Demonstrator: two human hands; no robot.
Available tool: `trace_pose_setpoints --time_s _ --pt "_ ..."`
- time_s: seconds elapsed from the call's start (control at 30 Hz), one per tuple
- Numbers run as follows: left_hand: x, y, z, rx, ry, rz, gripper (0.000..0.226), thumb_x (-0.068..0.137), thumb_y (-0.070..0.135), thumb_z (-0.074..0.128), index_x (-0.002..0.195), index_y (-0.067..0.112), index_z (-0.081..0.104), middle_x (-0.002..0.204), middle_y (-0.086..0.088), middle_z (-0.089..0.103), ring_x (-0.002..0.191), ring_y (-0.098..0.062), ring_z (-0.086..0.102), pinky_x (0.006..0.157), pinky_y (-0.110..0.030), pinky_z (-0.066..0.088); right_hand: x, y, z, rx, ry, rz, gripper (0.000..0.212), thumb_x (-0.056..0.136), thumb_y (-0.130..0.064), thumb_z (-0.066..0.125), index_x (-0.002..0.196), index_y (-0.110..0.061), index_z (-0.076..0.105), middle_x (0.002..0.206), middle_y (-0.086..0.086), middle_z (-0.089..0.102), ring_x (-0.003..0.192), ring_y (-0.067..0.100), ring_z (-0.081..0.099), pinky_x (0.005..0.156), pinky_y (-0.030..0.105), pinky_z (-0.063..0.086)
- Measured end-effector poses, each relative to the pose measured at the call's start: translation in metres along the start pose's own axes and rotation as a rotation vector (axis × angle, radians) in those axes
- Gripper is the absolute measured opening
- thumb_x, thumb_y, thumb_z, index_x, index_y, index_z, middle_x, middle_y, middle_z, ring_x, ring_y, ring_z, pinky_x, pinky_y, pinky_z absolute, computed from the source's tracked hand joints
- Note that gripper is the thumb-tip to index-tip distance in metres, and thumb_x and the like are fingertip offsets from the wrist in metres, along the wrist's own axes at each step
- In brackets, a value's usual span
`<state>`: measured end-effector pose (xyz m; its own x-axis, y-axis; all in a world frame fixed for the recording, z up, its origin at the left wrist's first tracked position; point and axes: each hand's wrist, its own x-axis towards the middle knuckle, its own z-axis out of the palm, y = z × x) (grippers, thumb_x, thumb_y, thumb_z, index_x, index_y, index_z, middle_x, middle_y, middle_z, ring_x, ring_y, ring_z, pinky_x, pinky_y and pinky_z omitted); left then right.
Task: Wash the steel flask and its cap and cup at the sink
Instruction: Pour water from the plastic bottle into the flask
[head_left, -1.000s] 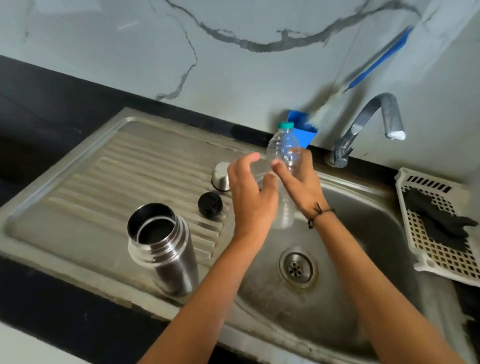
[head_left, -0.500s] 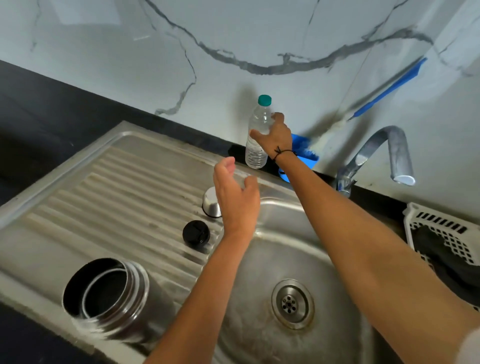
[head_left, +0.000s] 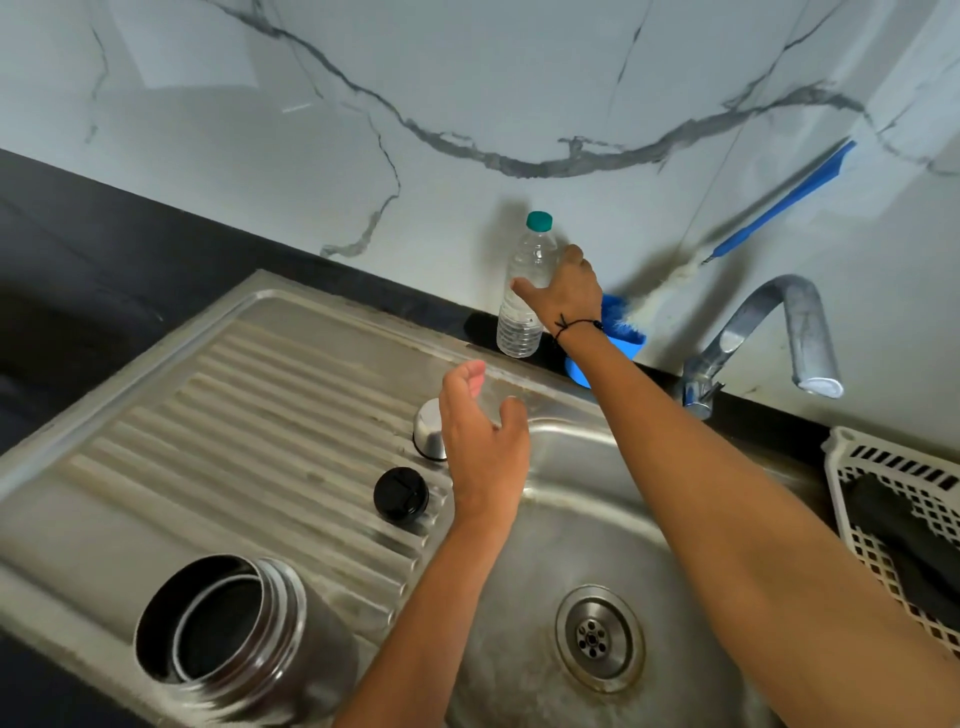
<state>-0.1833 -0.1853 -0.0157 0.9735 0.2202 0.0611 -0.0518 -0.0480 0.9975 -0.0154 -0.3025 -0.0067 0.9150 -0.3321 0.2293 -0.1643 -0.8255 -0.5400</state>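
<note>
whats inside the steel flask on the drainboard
The steel flask stands open, cap off. Through its mouth only the shiny inner neck ring and a dark interior show; whether water sits at the bottom cannot be told, since it is too dark.

Pretty soft, even light here, a bit cool-toned, nothing harsh. The plastic bottle (head_left: 524, 291) throws a faint shadow left onto the marble wall (head_left: 467, 93). Dull sheen on the sink (head_left: 571, 530), no real glare. Wide-angle lens bends the edges noticeably, and the near steel flask (head_left: 228, 644) looks slightly soft.
</note>
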Motion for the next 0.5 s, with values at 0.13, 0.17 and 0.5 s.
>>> trace_pose_setpoints --time_s 0.13,0.17,0.5 --pt "-0.004 0.005 -0.005 0.012 -0.023 0.018 0.038 0.087 0.000 0.051 0.119 0.019 0.045 0.123 0.006 0.048 0.117 -0.003 0.044 0.091 -0.008 0.033 -0.012 -0.002 -0.005 0.047 -0.024 0.035 0.074 0.080 -0.044 0.068 0.130 0.000 0.037 0.121 0.019 0.052 0.109 0.034 0.051 0.083 0.036 0.042" --pt "-0.006 0.006 -0.007 0.016 -0.032 0.022 0.038 0.087 0.000 0.051 0.119 0.020 0.045 0.124 0.007 0.047 0.118 -0.002 0.043 0.087 -0.003 0.032 -0.018 -0.001 -0.007 0.078 -0.014 0.039 0.074 0.080 -0.043 0.068 0.131 0.001 0.036 0.121 0.019 0.052 0.110 0.034 0.051 0.084 0.037 0.042" --pt "-0.075 -0.019 -0.057 0.141 0.017 0.087 0.040 0.085 0.001 0.056 0.122 0.012 0.046 0.117 0.009 0.045 0.108 0.003 0.043 0.093 -0.008 0.035 -0.181 -0.008 -0.004 0.335 -0.466 -0.151 0.048 0.082 -0.011 0.069 0.127 -0.014 0.050 0.106 0.005 0.055 0.082 0.012 0.055 0.072 0.024 0.048"
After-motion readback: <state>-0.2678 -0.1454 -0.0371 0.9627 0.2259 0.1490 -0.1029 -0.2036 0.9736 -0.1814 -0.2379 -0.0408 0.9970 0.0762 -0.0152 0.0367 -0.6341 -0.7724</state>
